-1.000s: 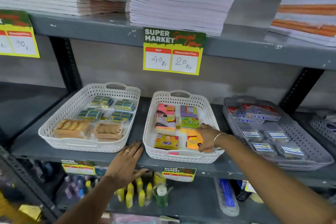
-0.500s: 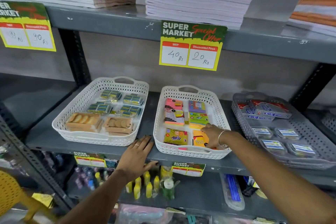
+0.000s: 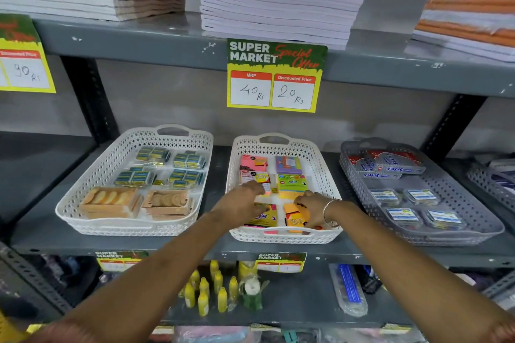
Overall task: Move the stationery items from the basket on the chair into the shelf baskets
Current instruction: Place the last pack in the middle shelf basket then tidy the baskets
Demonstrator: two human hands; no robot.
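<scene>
The middle white shelf basket (image 3: 284, 234) holds sticky note packs: pink (image 3: 253, 163), purple (image 3: 288, 165), green (image 3: 292, 182), yellow (image 3: 266, 217) and orange (image 3: 295, 218). My left hand (image 3: 241, 202) lies palm down inside it, over the yellow pack, with its fingertips on a pack in the middle row. My right hand (image 3: 310, 205), a bangle on the wrist, has its fingers curled on the top edge of the orange pack. The basket on the chair is out of view.
A white basket (image 3: 133, 227) with eraser packs and wooden pieces stands to the left. To the right is a grey basket (image 3: 459, 237) with boxes and small cases. Notebook stacks fill the upper shelf. Yellow bottles (image 3: 203, 292) stand on the lower shelf.
My left hand has lifted off the shelf edge and moved into the middle basket. My right hand stays on the orange pack, its fingers now curled.
</scene>
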